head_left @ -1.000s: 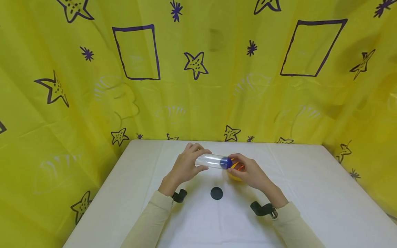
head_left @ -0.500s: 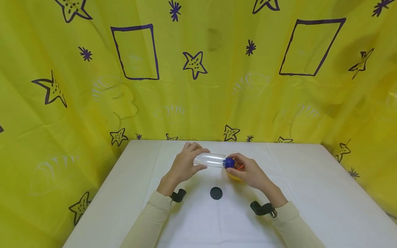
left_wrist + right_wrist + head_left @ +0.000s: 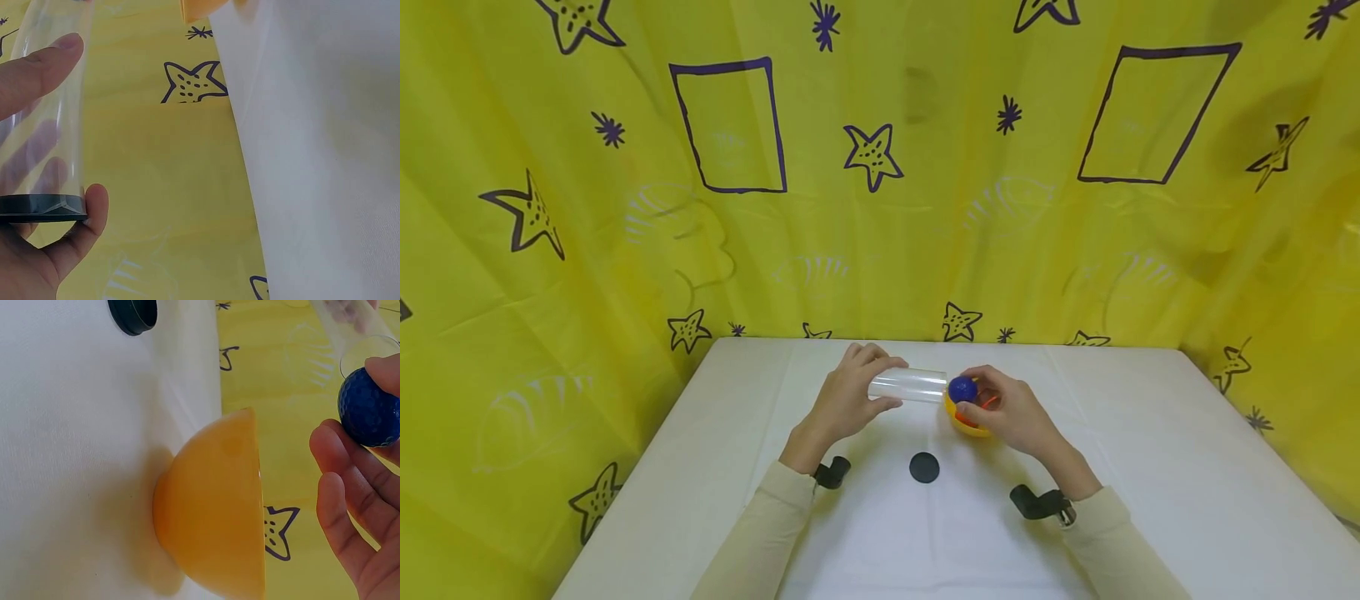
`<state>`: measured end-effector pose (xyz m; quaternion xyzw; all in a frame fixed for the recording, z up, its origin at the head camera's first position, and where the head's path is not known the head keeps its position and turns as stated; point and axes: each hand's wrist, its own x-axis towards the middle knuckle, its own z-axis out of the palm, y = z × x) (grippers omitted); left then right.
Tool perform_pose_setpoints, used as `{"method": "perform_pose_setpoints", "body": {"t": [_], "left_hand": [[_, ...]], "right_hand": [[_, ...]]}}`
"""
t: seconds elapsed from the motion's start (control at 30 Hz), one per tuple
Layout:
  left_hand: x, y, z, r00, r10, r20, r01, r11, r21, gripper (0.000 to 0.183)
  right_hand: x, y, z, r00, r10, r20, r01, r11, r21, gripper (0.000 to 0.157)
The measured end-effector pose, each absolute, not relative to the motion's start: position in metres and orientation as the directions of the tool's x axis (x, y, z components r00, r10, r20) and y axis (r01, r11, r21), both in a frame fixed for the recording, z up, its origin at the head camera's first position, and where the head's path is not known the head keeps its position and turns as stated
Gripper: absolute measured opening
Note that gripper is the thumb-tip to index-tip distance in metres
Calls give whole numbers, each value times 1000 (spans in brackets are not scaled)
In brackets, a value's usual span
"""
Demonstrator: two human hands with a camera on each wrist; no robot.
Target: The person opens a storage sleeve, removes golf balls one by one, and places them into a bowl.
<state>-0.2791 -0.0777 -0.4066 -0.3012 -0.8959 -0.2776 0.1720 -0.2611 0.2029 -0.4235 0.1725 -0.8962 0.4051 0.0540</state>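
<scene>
My left hand [image 3: 850, 396] grips a clear plastic tube [image 3: 917, 385], which lies nearly level in the head view with its uncapped end toward the right. A dark cap [image 3: 44, 206] closes the tube's other end, inside the left palm. Between thumb and fingers my right hand [image 3: 1011, 408] pinches a blue dimpled golf ball [image 3: 369, 409], just off the tube's rim. Below that hand stands an orange-yellow bowl [image 3: 212, 506]; something orange-red [image 3: 970, 417] shows inside it, partly covered by the fingers.
On the white table [image 3: 865, 533], nearer the person than the bowl, lies a round black cap [image 3: 924, 467]. A yellow curtain [image 3: 925, 250] with drawn stars hangs behind the table and along its sides. Each wrist wears a black camera mount [image 3: 1037, 503].
The golf ball has come out of the tube's end, moving right with the right hand, and is now over the bowl. The left hand and tube have hardly moved.
</scene>
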Motion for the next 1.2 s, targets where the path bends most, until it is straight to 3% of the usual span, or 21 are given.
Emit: {"method": "perform_pose_setpoints", "body": {"t": [1.2], "left_hand": [[-282, -79, -409, -775, 432, 462, 619, 667, 415, 50]], "right_hand": [[-272, 238, -428, -961, -205, 186, -276, 659, -700, 43]]}}
